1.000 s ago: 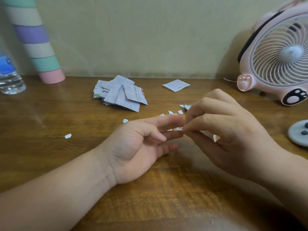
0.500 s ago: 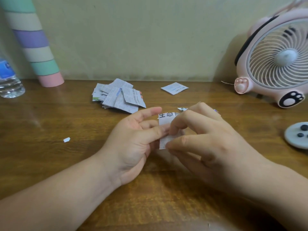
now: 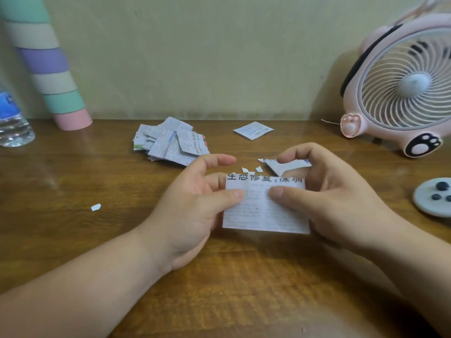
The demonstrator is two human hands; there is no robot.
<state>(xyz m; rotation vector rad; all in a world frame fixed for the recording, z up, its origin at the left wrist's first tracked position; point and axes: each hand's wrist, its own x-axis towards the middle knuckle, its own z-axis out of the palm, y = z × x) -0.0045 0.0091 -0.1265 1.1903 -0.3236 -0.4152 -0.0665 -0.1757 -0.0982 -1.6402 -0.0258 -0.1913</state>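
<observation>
Paper piece (image 3: 264,211) sits mid-frame, a bit right of center, held up just above the tabletop (image 3: 73,181). Left hand (image 3: 195,206) has a grip on its left edge: thumb on front, fingers behind. Right hand (image 3: 327,198) has a grip on the right edge, thumb on front near the middle. So the paper is stretched flat btwn both thumbs, big dark letters along the top. Pile of paper bits (image 3: 170,142) lies above it, toward upper center. Pink fan (image 3: 400,93) at upper right, striped tube (image 3: 46,67) & water bottle (image 3: 12,123) at upper left.
</observation>
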